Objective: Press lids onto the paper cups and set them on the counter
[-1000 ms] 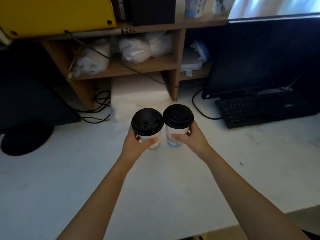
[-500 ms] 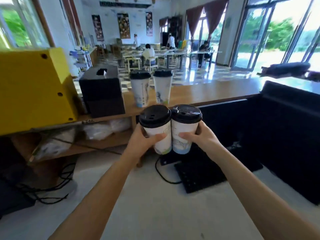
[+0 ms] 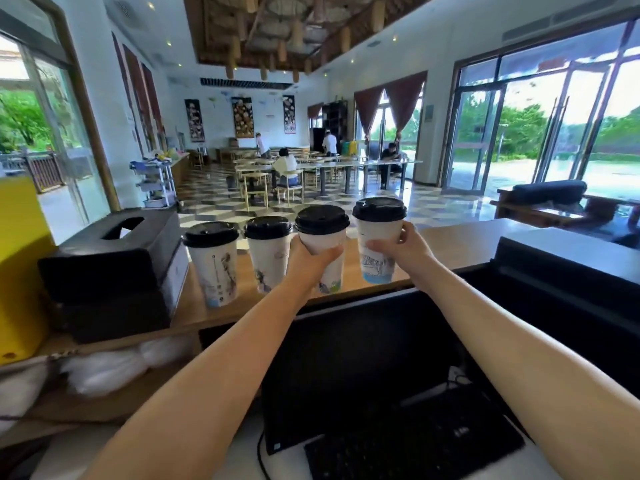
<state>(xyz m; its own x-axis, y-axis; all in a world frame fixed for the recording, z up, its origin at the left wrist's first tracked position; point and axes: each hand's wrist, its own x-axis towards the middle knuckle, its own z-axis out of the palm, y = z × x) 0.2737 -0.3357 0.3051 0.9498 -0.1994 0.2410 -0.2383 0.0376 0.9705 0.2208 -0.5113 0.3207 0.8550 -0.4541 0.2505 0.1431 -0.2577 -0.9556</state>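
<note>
My left hand (image 3: 311, 263) grips a tall white paper cup (image 3: 323, 237) with a black lid, held at the wooden counter (image 3: 457, 242); its base looks close to or on the counter edge. My right hand (image 3: 403, 247) holds a second lidded cup (image 3: 377, 242) with blue print, a little to the right. Two more lidded cups stand on the counter to the left: one (image 3: 268, 259) right beside my left hand, another (image 3: 214, 268) further left. All lids are pressed on.
A black tissue box (image 3: 114, 254) sits on the counter left of the cups, and a yellow box (image 3: 20, 271) at the far left. Below the counter are a dark monitor (image 3: 363, 355) and a keyboard (image 3: 412, 448). People sit at tables in the room beyond.
Both hands have lifted the two lidded cups from the low white desk up and forward to the wooden counter, next to the two standing cups. The cups have spread slightly apart.
</note>
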